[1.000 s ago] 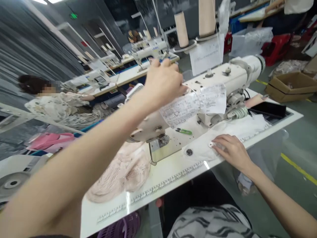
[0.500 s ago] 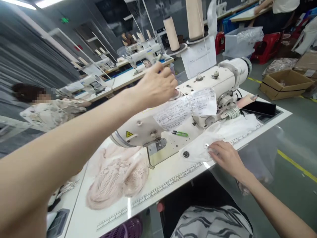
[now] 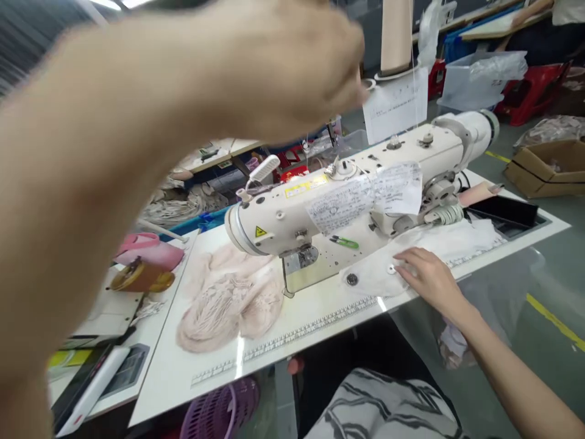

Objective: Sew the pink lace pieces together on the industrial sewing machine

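My left hand (image 3: pixel 315 67) is raised high above the sewing machine (image 3: pixel 274 210), close to the camera and blurred. Its fingers are curled together; whatever they pinch cannot be made out. Down on the table, my right hand (image 3: pixel 432 280) has its thumb and fingertips closed at the edge of a small white disc (image 3: pixel 392 268). Under that disc lies white fabric (image 3: pixel 372 274), with a dark metal disc (image 3: pixel 351 279) at its left end. Green thread snips (image 3: pixel 345 242) rest on the machine bed. Pale pink lace fabric (image 3: pixel 228 305) is bunched left of the needle area.
A ruler strip (image 3: pixel 311 332) runs along the table's front edge. Handwritten paper (image 3: pixel 342 204) covers part of the machine. A thread cone (image 3: pixel 395 36) stands behind it. A black phone-like slab (image 3: pixel 505 210) lies at right. Below hangs a purple basket (image 3: pixel 219 408).
My left hand has risen from the machine top towards the camera. My right hand stays at the white disc. The view has shifted, showing more of the table's left side.
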The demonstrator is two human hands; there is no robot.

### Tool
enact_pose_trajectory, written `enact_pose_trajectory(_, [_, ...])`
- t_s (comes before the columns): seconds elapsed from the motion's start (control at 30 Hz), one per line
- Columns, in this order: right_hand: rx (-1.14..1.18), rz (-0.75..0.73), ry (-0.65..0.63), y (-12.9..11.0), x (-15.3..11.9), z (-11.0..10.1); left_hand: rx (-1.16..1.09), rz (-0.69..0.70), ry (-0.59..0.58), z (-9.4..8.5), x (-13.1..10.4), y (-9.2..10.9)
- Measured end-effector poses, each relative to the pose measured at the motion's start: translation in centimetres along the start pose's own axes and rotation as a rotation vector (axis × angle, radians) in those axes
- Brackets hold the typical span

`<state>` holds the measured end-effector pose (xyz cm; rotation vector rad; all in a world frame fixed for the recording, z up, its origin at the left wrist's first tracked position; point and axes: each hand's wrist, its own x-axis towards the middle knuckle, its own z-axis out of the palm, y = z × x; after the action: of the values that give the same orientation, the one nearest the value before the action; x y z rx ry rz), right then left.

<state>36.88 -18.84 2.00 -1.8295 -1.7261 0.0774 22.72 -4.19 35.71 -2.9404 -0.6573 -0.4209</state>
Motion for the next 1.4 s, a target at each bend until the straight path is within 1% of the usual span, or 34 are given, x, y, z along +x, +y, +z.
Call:
enact_pose_trajectory(0.03, [-0.058, 0.017, -0.114, -0.3, 0.8, -0.1, 0.065, 0.085, -0.121, 1.7, -1.4, 0.4])
enact_pose_trajectory(0.07, [-0.113, 0.028, -0.222, -0.6, 1.5, -0.2, -0.009, 0.102, -0.178, 3.6, -2.8, 0.8])
enact_pose_trajectory(0.13, [-0.168, 0.037, -0.312, -1.1, 2.5, -0.3, -0.325, 0.037, -0.228, 7.4, -5.6, 1.4])
enact_pose_trajectory(0.17, [-0.189, 0.036, -0.334, -1.4, 2.8, -0.3, -0.452, 0.047, -0.229, 9.1, -6.8, 1.6])
enact_pose_trajectory(0.2, [-0.207, 0.032, -0.344, -1.6, 3.0, -0.3, -0.557, 0.066, -0.198, 10.5, -7.8, 1.7])
enact_pose_trajectory(0.27, [-0.250, 0.021, -0.360, -2.0, 3.2, -0.2, -0.719, 0.055, -0.169, 12.7, -9.3, 1.9])
enact_pose_trajectory(0.33, [-0.288, 0.012, -0.361, -2.4, 3.2, 0.0, -0.832, 0.039, -0.174, 14.2, -10.2, 2.0])
enact_pose_trajectory(0.4, [-0.314, 0.008, -0.356, -2.7, 3.3, 0.2, -0.942, -0.011, -0.246, 15.1, -10.6, 1.9])
enact_pose_trajectory(0.5, [-0.314, 0.007, -0.345, -3.2, 3.6, 0.0, -1.092, -0.054, -0.287, 16.0, -10.7, 1.5])
enact_pose_trajectory(0.57, [-0.308, 0.018, -0.326, -3.3, 3.6, -0.5, -1.167, -0.060, -0.268, 16.2, -10.6, 1.1])
enact_pose_trajectory(0.63, [-0.255, 0.057, -0.273, -3.3, 3.2, -1.7, -1.220, -0.068, -0.249, 16.4, -10.7, 0.6])
enact_pose_trajectory(0.7, [-0.095, 0.114, -0.136, -3.2, 2.7, -3.6, -1.263, -0.075, -0.239, 16.6, -10.9, 0.1])
enact_pose_trajectory(0.77, [0.099, 0.149, 0.076, -3.3, 2.5, -6.5, -1.302, -0.070, -0.238, 16.9, -11.1, -0.3])
enact_pose_trajectory(0.8, [0.146, 0.150, 0.176, -3.6, 2.7, -8.1, -1.316, -0.062, -0.241, 17.0, -11.2, -0.5])
enact_pose_trajectory(0.87, [0.151, 0.096, 0.344, -4.7, 4.4, -11.4, -1.330, -0.040, -0.245, 17.2, -11.2, -0.7])
enact_pose_trajectory(0.9, [0.128, 0.058, 0.384, -5.5, 5.9, -12.7, -1.333, -0.031, -0.245, 17.2, -11.3, -0.8])
enact_pose_trajectory(0.93, [0.091, 0.005, 0.367, -6.5, 7.7, -13.8, -1.335, -0.023, -0.244, 17.2, -11.3, -0.9])
enact_pose_trajectory(0.97, [0.053, -0.057, 0.310, -7.5, 9.7, -14.5, -1.339, -0.017, -0.241, 17.1, -11.3, -1.0])
enact_pose_trajectory(1.0, [0.005, -0.122, 0.217, -8.4, 11.9, -14.8, -1.344, -0.015, -0.238, 17.0, -11.3, -1.0])
enact_pose_trajectory(1.07, [-0.170, -0.206, 0.063, -10.0, 16.0, -14.6, -1.361, -0.018, -0.245, 16.9, -11.4, -1.1])
enact_pose_trajectory(1.13, [-0.350, -0.221, -0.047, -11.0, 19.2, -13.9, -1.384, -0.024, -0.263, 16.8, -11.6, -1.1])
enact_pose_trajectory(1.17, [-0.417, -0.224, -0.093, -11.3, 20.3, -13.5, -1.396, -0.028, -0.271, 16.8, -11.6, -1.1])
enact_pose_trajectory(1.23, [-0.502, -0.233, -0.171, -11.6, 21.7, -13.0, -1.410, -0.020, -0.281, 16.9, -11.6, -1.2])
enact_pose_trajectory(1.3, [-0.536, -0.247, -0.239, -11.9, 22.4, -13.0, -1.408, -0.011, -0.285, 17.1, -11.5, -1.4])
enact_pose_trajectory(1.4, [-0.534, -0.203, -0.331, -12.4, 23.3, -13.6, -1.413, -0.021, -0.286, 17.4, -11.4, -1.7])
